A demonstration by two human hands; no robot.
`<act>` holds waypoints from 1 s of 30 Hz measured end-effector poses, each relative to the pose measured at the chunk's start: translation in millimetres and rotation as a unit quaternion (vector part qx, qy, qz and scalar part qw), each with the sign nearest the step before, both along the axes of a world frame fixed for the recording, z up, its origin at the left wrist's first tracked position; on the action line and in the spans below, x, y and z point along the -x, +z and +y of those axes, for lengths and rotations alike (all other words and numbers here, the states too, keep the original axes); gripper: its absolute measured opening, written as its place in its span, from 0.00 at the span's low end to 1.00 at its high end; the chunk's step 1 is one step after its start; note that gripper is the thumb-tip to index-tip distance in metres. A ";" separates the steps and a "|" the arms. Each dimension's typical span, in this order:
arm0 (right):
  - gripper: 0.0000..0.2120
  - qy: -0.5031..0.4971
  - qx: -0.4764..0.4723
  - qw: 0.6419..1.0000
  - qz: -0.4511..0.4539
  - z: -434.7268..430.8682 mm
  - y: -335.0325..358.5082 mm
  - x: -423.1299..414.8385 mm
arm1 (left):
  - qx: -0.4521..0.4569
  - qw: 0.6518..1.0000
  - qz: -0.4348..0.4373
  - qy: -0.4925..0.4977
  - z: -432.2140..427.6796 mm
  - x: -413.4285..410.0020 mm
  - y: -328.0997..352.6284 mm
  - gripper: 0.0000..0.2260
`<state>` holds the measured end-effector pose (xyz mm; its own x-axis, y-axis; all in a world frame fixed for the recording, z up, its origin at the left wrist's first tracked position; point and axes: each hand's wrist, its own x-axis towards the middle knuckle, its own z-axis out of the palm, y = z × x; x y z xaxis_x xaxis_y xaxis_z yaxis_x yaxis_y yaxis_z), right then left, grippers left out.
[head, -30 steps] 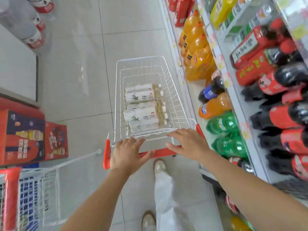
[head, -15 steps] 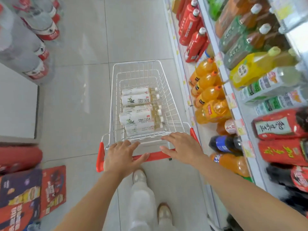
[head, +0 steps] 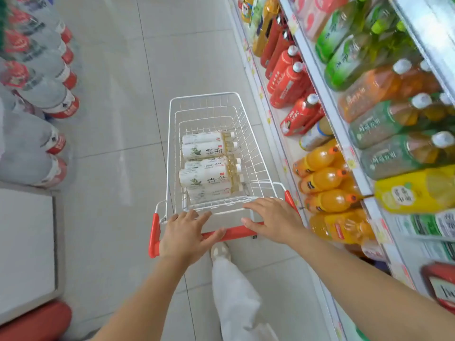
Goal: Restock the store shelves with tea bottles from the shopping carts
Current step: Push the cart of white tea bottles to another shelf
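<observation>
A small white wire shopping cart [head: 204, 95] with a red handle [head: 234, 233] stands in the aisle in front of me. Several tea bottles [head: 205, 166] lie on their sides in it, with white labels, pale yellow tea and white caps pointing right. My left hand [head: 186, 236] rests on the left part of the handle, fingers spread and fairly straight. My right hand [head: 274, 220] presses on the right part, its fingers reaching over the cart's rear rim. Neither hand holds a bottle.
Store shelves [head: 317, 77] run along the right, close to the cart, packed with orange drinks [head: 325, 180], red bottles [head: 288, 77] and green and brown bottles. Packs of water bottles [head: 46, 94] are stacked on the left. Tiled floor stretches ahead. My white trouser leg [head: 234, 291] is below the handle.
The cart and I have moved forward along the aisle, so the shelf goods have slid past towards me. Both hands have stayed on the handle.
</observation>
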<state>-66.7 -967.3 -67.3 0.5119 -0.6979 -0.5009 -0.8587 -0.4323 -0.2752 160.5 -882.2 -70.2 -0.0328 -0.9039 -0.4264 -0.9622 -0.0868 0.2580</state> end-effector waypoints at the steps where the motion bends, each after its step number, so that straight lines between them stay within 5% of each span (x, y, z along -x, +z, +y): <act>1: 0.38 -0.005 -0.002 1.000 -0.003 -17.6 0.0 -9.4 | -0.001 1.000 -0.002 -0.002 -18.8 -9.8 0.6 0.42; 30: 0.35 -0.200 0.020 0.980 -0.007 -443.1 -3.3 -261.4 | -0.022 0.978 -0.011 -0.205 -538.4 -278.6 -0.2 0.44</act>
